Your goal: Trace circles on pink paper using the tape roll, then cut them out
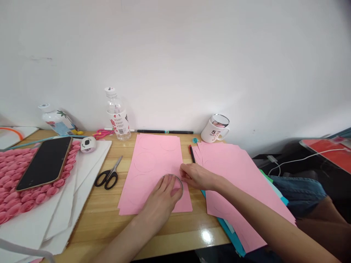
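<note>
My left hand (164, 191) presses its fingers and thumb onto a round, see-through lid (178, 182) with a thin dark rim. The lid lies near the right edge of a stack of pink paper (157, 149), whose top sheet bears several drawn circles. Beside the rim, my right hand (196, 176) is closed in a pinch; what it holds is hidden by the fingers. A black pen with a red end (192, 153) shows just beyond the right hand, and I cannot tell whether the hand touches it.
Black-handled scissors (109, 175) lie left of the paper. A plastic bottle (119, 117) and a white mug (215, 128) stand near the wall. More pink sheets (238, 175) spread right. A phone (45, 162) rests on pink paper petals (16, 182) at left.
</note>
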Motion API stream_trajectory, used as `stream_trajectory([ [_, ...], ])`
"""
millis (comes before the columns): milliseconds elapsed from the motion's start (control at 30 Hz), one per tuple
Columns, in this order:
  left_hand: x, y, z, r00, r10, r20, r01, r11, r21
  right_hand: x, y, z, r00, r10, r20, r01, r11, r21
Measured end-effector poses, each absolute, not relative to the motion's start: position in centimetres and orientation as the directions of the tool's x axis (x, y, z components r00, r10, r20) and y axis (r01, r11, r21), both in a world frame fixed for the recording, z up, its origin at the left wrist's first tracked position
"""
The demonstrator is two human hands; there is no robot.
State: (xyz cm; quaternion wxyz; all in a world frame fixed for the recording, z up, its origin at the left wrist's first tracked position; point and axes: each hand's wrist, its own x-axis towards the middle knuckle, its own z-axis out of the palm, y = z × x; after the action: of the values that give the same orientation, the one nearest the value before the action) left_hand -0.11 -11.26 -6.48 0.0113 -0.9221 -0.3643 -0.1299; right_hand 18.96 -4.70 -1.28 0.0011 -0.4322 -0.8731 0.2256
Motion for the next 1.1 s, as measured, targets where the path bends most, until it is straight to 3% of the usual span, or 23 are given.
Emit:
stream_trajectory([
  [233, 0.3, -10.5, -4.2, 0.7, 0.703, 0.125, 0.676, -0.709, 0.203, 18.5, -9.0, -2.3, -0.341, 0.924, -0.172, 0.834, 0.214, -0.508],
  [367, 0.3, -10.2, -3.8, 0.69, 0.717, 0.099, 0.67, -0.685, 0.287, 17.9, -11.3, -3.1, -0.245, 0.954, -0.171, 0.748, 0.074, -0.66],
  [500, 0.1, -9.9, -3.7, 0.706, 0.702, 0.093, 0.638, -0.688, 0.346, 18.1, -13.0, -3.6, -0.223, 0.967, -0.125, 0.645, 0.05, -0.762],
  [733, -0.3, -9.2, -2.1, 0.75, 0.658, -0.059, 0.628, -0.683, 0.373, 18.1, -13.9, -4.8, 0.06, 0.988, -0.145, 0.646, -0.149, -0.748],
  [867, -0.3, -8.7, -1.5, 0.742, 0.649, -0.167, 0.659, -0.66, 0.36, 16.8, -13.8, -4.8, 0.124, 0.976, -0.181, 0.644, -0.217, -0.734],
  [1100, -0.1, -8.5, -1.4, 0.738, 0.648, -0.191, 0.668, -0.659, 0.345, 15.8, -13.7, -4.5, 0.192, 0.959, -0.208, 0.66, -0.283, -0.696],
])
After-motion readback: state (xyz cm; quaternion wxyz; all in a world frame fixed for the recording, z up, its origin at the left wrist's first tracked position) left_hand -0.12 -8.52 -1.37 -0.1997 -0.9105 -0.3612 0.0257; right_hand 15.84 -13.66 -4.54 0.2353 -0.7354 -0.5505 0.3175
